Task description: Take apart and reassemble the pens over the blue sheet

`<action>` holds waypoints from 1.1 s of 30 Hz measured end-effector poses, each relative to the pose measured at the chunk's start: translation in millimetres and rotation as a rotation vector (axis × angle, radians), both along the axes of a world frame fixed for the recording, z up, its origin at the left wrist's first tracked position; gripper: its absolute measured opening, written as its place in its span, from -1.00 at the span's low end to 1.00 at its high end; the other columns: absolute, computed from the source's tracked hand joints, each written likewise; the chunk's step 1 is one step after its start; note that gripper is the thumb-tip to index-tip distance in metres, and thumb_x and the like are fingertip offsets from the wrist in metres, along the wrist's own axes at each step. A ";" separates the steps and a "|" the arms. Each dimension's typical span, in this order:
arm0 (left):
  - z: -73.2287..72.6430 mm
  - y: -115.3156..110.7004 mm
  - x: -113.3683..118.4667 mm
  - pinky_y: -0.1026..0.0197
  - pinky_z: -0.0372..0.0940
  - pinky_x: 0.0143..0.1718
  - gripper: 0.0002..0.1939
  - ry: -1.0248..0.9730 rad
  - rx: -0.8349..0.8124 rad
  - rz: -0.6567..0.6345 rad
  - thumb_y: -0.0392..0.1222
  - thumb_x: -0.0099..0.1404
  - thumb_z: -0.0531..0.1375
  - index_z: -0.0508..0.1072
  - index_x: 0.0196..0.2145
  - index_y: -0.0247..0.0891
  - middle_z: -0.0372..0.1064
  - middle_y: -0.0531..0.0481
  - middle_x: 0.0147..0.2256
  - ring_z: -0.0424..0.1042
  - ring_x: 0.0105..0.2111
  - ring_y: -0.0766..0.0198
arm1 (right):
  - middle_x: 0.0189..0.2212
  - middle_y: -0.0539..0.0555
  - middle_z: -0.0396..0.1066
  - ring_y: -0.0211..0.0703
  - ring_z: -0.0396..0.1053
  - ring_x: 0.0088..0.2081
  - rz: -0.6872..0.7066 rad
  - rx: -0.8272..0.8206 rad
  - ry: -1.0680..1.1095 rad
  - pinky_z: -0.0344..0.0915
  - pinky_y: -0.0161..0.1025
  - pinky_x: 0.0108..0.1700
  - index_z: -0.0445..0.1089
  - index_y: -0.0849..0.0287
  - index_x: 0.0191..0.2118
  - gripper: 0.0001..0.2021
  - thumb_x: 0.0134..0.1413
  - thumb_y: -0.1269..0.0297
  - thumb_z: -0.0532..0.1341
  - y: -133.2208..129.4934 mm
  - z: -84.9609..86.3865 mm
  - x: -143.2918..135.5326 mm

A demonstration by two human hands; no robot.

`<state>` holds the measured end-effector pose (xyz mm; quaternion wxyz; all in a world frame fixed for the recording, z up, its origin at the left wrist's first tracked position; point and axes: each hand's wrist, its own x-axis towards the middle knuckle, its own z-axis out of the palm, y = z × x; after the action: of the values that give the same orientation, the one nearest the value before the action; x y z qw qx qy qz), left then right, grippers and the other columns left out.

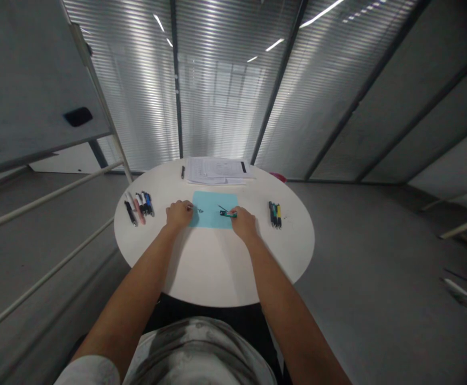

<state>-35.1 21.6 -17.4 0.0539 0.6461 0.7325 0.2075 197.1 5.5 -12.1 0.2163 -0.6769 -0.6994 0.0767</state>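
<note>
On the white round table lies a light-blue mat [211,222]. My left hand [179,214] is closed at the mat's left edge, its fingertips pinched on a small thin piece too small to name. Just right of those fingertips, a tiny dark part [200,210] lies on the mat. At the mat's right side my right hand [244,222] is closed around a short green-and-black pen part [226,214], held nearly level above the mat. A thin dark stick [222,207] shows just beyond it; whether it touches the hand I cannot tell.
Several pens [140,206] lie side by side on the table's left. Another row of green, black and yellow pens [274,215] is at the right. Stacked papers [215,171] and a single dark pen [183,172] lie at the back. A whiteboard frame [115,141] stands left.
</note>
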 end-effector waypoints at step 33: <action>11.3 -32.0 58.0 0.18 0.21 -0.16 -0.73 -0.126 0.382 -0.554 -0.11 0.39 -0.05 0.39 -0.13 -0.20 0.45 -0.06 -0.20 0.40 -0.24 0.25 | -0.70 -0.21 0.06 -0.46 -0.07 -0.71 0.372 -0.471 1.524 -0.03 -0.43 -0.63 0.26 0.15 -0.42 -0.74 -0.13 0.13 0.32 -6.6 10.8 -19.2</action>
<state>22.9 -10.3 -6.1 0.0316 0.8047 0.4725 0.3580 177.9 -1.1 -1.3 0.4681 -0.3395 -0.4267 0.6953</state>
